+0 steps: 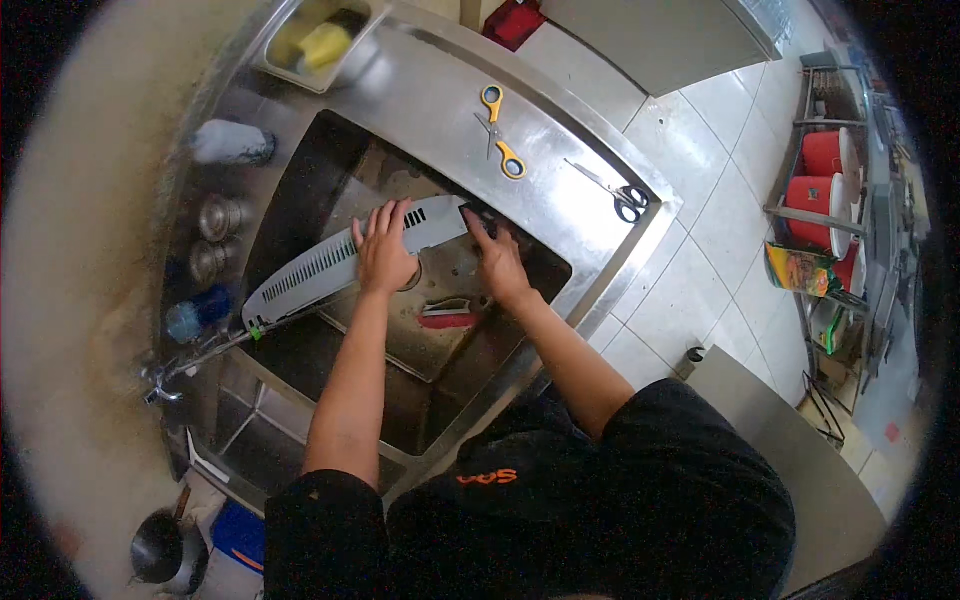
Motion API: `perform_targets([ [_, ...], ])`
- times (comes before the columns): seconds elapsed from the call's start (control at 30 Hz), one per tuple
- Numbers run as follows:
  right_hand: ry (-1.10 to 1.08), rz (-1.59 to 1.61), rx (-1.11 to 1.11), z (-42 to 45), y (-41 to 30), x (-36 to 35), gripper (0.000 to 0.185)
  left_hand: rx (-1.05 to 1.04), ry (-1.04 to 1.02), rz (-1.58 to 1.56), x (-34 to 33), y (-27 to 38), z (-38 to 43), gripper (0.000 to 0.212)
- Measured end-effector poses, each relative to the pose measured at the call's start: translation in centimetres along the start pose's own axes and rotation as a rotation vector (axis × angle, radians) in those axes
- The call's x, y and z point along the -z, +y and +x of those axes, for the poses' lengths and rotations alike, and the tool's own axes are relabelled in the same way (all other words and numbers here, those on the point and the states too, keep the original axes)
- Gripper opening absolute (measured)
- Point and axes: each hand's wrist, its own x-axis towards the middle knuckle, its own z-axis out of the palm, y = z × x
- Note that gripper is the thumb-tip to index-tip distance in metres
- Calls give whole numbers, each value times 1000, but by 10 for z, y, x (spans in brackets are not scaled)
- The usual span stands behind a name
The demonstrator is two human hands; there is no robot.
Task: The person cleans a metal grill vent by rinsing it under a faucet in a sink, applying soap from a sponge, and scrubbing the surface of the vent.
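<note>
A long, light-grey slotted plastic panel (pixel 315 266) slants across the steel sink basin (pixel 360 330). My left hand (pixel 384 255) lies over the panel's middle, its fingers reaching across to the far edge. At the panel's right end is my right hand (pixel 504 262), index finger stretched toward the corner. Something dark shows by its fingers, too unclear to name. Below the panel, a red-and-white item (pixel 450 316) rests on the basin floor, near a partly covered drain (pixel 412 274).
Yellow-handled scissors (pixel 496 139) and black-handled scissors (pixel 619 195) lie spread on the steel counter. The faucet (pixel 187 367) reaches toward the panel's left end. A metal container (pixel 289 64) holds something yellow. A spray-type bottle (pixel 199 311) and glass jars (pixel 214 236) line the left.
</note>
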Motion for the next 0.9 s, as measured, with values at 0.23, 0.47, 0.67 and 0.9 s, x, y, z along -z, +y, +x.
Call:
perform_targets([
  [0.23, 122, 351, -30, -2, 5, 3, 62, 10, -37, -27, -1, 2, 2, 87],
  [0.47, 58, 218, -27, 10, -19, 16, 56, 10, -30, 15, -2, -3, -1, 85],
  [0.67, 164, 204, -37, 5, -7, -2, 59, -31, -7, 2, 0, 9, -2, 80],
  [0.9, 310, 363, -43, 4, -1, -5, 44, -15, -7, -3, 1, 4, 0, 80],
])
